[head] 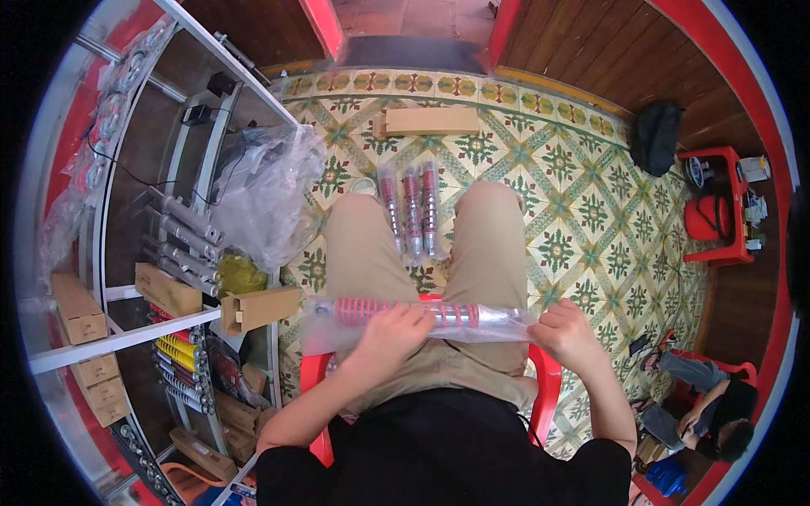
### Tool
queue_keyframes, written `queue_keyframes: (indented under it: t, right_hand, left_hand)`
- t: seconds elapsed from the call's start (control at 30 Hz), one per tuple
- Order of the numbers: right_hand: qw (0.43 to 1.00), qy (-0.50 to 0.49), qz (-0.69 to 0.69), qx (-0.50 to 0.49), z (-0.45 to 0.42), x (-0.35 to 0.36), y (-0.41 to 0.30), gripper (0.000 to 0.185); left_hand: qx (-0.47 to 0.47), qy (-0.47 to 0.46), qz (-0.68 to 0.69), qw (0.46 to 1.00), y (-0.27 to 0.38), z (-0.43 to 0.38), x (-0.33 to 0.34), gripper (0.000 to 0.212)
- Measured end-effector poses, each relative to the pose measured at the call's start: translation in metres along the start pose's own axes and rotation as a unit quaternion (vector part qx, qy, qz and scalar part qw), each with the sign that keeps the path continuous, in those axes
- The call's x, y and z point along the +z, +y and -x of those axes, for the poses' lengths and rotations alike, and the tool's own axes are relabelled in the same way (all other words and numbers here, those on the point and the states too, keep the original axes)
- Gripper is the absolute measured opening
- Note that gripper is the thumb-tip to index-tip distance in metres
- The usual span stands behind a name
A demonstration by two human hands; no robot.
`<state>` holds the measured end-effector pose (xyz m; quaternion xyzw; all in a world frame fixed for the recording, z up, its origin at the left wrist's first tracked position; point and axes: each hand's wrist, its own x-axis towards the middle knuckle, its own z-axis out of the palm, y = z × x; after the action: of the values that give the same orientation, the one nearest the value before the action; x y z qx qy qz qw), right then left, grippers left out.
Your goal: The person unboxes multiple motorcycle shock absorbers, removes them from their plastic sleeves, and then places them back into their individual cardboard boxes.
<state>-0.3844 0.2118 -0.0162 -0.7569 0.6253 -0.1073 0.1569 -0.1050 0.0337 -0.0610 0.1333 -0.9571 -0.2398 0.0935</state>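
Across my lap lies a shock absorber (468, 314) with a red coil spring, inside a clear plastic sleeve (329, 341). My left hand (395, 329) rests over its middle and grips it through the plastic. At the sleeve's right end, my right hand (566, 333) pinches the gathered plastic between thumb and fingers. Between my knees, on the tiled floor, several more red-spring shock absorbers (412, 205) lie side by side in clear wrapping.
A cardboard box (432, 121) lies on the floor ahead. Left, a metal rack (126, 341) holds boxes, fork tubes (183, 218) and coil springs (177, 354). Crumpled plastic (272, 190) bulges beside it. Right stand a red stool (721, 256) and a seated person (715, 411). I sit on a red chair (545, 386).
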Motion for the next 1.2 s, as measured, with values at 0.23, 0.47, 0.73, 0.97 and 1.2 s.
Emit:
queue_keyframes:
  t: [0.23, 0.47, 0.73, 0.97, 1.2]
  right_hand:
    - [1.000, -0.008, -0.028, 0.007, 0.003, 0.000, -0.003, 0.016]
    - [0.999, -0.026, -0.020, 0.010, -0.002, -0.005, -0.005, 0.017]
    - [0.998, 0.011, -0.003, 0.063, -0.006, -0.009, -0.011, 0.019]
    - [0.995, 0.009, -0.051, 0.085, -0.006, -0.014, 0.001, 0.016]
    - [0.993, 0.015, -0.072, 0.087, -0.008, -0.015, 0.006, 0.013]
  left_hand:
    - [-0.118, -0.090, -0.087, 0.985, -0.037, 0.072, -0.074, 0.022]
    - [-0.137, -0.009, -0.097, 0.986, -0.053, 0.095, -0.092, 0.015]
    - [-0.168, 0.062, 0.051, 0.982, -0.065, 0.102, -0.095, 0.014]
    - [-0.219, 0.077, 0.143, 0.962, -0.085, 0.105, -0.086, 0.010]
    - [-0.136, 0.103, 0.037, 0.985, -0.055, 0.057, -0.101, 0.029]
